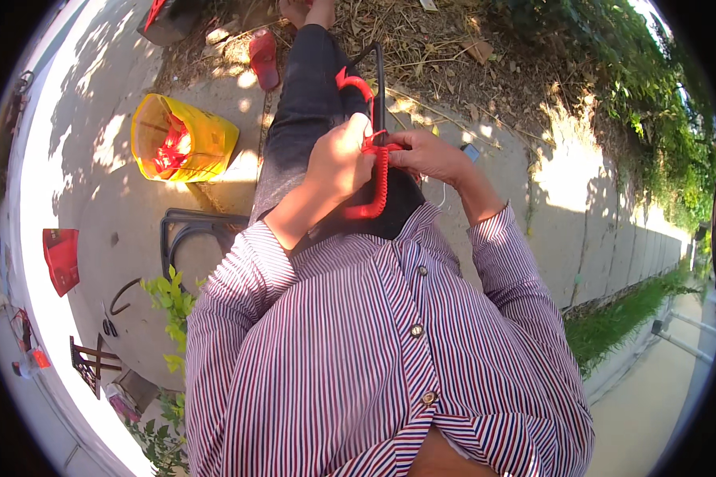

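A black tube frame [380,89] rests against my dark trousers, and red cord [383,187] is wound tightly around part of its curve. My left hand [336,161] is closed in a fist on the red cord at the left side of the frame. On the other side, my right hand [435,157] pinches the wrapped frame near the top of the coils. The fingertips of both hands almost meet there. Another red stretch [359,83] curves over my leg, farther away. Where the cord's loose end lies, I cannot make out.
To the left stands a yellow bucket [227,141] with red material [173,148] inside. Black bent tubes [167,241] lie on the concrete beside my left arm, near a leafy plant [169,306]. A red slipper [263,60] and a dark box [169,24] are farther off.
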`<state>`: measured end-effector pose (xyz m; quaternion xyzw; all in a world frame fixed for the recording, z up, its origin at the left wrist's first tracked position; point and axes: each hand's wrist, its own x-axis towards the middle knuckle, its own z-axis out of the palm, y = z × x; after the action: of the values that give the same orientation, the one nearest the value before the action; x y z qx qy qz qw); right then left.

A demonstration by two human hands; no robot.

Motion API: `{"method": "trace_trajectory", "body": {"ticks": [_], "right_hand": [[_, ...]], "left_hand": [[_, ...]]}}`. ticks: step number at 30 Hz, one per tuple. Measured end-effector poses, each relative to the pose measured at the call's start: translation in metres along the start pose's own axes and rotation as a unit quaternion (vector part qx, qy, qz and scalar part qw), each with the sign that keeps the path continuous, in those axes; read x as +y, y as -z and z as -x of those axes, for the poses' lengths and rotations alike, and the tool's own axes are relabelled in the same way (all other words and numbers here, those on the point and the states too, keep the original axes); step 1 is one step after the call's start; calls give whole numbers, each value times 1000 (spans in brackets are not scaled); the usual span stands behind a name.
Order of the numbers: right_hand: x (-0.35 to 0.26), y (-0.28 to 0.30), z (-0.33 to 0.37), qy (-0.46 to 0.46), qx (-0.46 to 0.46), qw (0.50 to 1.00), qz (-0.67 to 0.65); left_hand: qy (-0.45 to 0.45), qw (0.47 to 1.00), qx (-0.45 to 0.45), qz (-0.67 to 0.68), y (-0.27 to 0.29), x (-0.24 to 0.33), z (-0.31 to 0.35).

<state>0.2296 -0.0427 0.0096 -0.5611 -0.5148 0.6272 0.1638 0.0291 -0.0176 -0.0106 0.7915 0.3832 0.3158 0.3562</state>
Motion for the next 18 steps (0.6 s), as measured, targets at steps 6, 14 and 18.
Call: {"method": "trace_trajectory", "body": {"ticks": [6, 14, 18], "right_hand": [[-3, 13, 13, 255, 287, 915, 120], [-91, 1, 91, 405, -5, 786, -467], [-109, -51, 120, 381, -102, 778, -489]], "left_hand": [[154, 944, -5, 292, -2, -32, -4], [305, 759, -118, 562, -39, -37, -10], [397, 719, -7, 571, -30, -16, -11]]}}
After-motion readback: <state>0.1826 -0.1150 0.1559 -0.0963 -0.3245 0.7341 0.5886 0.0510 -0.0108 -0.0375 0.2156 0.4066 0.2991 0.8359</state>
